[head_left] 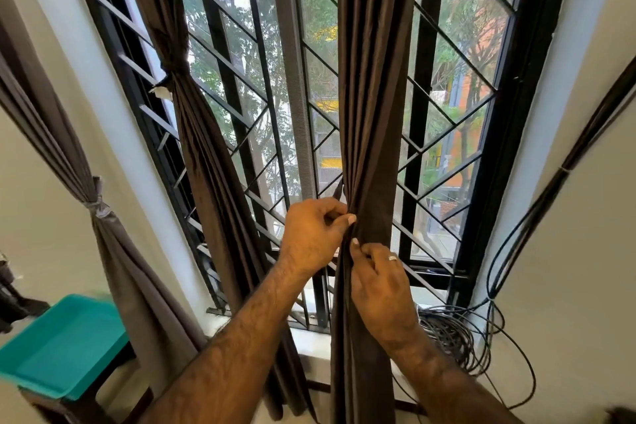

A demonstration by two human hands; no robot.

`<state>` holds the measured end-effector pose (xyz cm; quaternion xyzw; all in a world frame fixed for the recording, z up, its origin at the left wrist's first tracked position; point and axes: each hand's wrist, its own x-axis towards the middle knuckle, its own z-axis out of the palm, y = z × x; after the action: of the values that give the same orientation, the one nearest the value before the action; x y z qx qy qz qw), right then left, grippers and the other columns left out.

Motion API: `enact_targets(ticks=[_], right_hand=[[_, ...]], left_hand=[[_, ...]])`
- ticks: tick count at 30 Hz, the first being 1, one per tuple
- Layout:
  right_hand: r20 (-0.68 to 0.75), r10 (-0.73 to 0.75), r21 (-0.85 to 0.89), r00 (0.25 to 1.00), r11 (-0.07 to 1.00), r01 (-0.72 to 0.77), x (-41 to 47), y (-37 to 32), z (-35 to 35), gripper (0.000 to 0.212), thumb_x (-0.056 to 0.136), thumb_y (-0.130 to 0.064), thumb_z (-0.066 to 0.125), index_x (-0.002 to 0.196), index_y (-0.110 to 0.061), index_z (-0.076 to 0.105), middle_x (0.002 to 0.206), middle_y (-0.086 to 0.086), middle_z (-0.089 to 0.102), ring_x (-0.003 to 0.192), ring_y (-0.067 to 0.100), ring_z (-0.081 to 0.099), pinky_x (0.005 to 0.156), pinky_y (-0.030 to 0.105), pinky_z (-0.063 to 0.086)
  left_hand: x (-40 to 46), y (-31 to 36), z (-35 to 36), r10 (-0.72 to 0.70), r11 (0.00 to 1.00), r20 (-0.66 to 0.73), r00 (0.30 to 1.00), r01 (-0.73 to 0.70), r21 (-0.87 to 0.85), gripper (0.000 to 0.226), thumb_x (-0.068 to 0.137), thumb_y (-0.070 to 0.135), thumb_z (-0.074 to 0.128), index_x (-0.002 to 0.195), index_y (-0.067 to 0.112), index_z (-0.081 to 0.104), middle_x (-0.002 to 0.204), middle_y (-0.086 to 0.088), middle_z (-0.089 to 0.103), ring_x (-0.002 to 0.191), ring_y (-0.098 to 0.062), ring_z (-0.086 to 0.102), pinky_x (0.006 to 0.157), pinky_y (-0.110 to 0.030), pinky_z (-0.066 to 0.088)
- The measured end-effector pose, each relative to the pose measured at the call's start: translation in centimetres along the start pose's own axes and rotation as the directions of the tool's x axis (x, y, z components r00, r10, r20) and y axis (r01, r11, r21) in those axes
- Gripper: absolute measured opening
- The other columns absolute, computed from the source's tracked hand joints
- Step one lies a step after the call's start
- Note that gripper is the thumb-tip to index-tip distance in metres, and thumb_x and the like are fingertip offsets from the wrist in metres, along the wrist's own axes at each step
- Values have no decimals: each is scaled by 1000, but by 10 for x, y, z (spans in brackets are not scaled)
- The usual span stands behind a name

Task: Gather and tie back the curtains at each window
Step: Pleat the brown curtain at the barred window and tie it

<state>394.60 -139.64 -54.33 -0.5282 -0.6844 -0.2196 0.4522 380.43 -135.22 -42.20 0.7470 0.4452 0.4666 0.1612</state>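
Observation:
A dark brown curtain (370,96) hangs gathered in a narrow column before the middle of the barred window (261,86). My left hand (315,234) pinches its left edge at about sill height, fingers curled on the folds. Just below, my right hand (382,282), with a ring on one finger, grips the same edge. A short dark strip of fabric shows just above my left hand. Left of it a second brown curtain (199,148) is tied back with a knot (173,74). A grey curtain (113,244) at the far left is also tied (98,206).
A teal tray (65,348) sits on a dark stool at lower left. Coiled black cable (454,337) lies on the window sill at right, with loops running up the right wall (585,251). Trees and buildings show through the glass.

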Motion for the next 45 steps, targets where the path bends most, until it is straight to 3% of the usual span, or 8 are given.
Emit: enact_targets(ticks=[12,15,19,24,26,30,37,45], right_hand=[[79,-105,148,991,985,92,7,17,-6,38,96,-6,70,134,-4,69,111,10,62,90,26,61,75,45,57],[29,77,357,997,931,-82,18,26,-14,27,102,-14,65,128,-13,72,115,1,61,103,20,62,84,44,56],[151,646,440,748,634,-636,54,43,-11,45,98,-30,75,139,-25,57,129,-6,61,114,15,61,96,41,57],[386,653,648,652,311,-695,74,46,-21,7,89,-18,85,88,-17,77,82,5,79,83,25,77,80,45,65],[232,733,601,640,409,-687,67,36,-26,12,87,-19,87,82,-20,76,73,7,74,69,20,70,72,44,64],[-82,521,296,850,827,-478,53,1,-21,7,93,-19,79,99,-20,76,79,-6,69,70,13,62,70,30,54],[-233,612,283,756,786,-549,50,-8,-11,7,97,-17,74,104,-15,76,87,6,77,80,29,72,74,39,59],[-166,241,50,956,970,-236,52,-51,11,9,98,-11,70,106,-9,71,107,8,66,100,32,64,89,44,54]], left_hand=[[1,3,-2,34,998,38,999,-36,54,13,89,32,86,85,27,75,71,12,70,68,-5,68,72,-26,60],[5,-5,-8,23,999,17,1000,-23,33,21,89,27,86,77,31,70,65,14,65,62,-5,63,66,-24,53],[10,-18,-17,-20,998,72,997,24,-56,17,89,26,86,79,31,73,69,13,70,67,-4,68,74,-29,59],[16,-30,-26,-62,995,52,997,66,-81,12,88,24,87,81,22,77,72,10,73,67,-7,69,73,-32,61],[19,-32,-28,-64,995,30,997,67,-80,18,88,23,87,75,25,74,65,12,68,60,-3,63,68,-28,56],[20,-30,-24,-47,997,-2,999,47,-61,22,86,30,85,72,28,68,65,10,66,63,-7,64,69,-33,60],[23,-42,-28,-14,998,-11,1000,13,-62,28,87,29,86,71,36,64,67,14,65,64,-3,62,68,-25,54],[34,-57,-33,74,990,43,996,-69,-122,15,86,25,87,81,25,73,69,15,66,63,3,60,69,-23,52]])
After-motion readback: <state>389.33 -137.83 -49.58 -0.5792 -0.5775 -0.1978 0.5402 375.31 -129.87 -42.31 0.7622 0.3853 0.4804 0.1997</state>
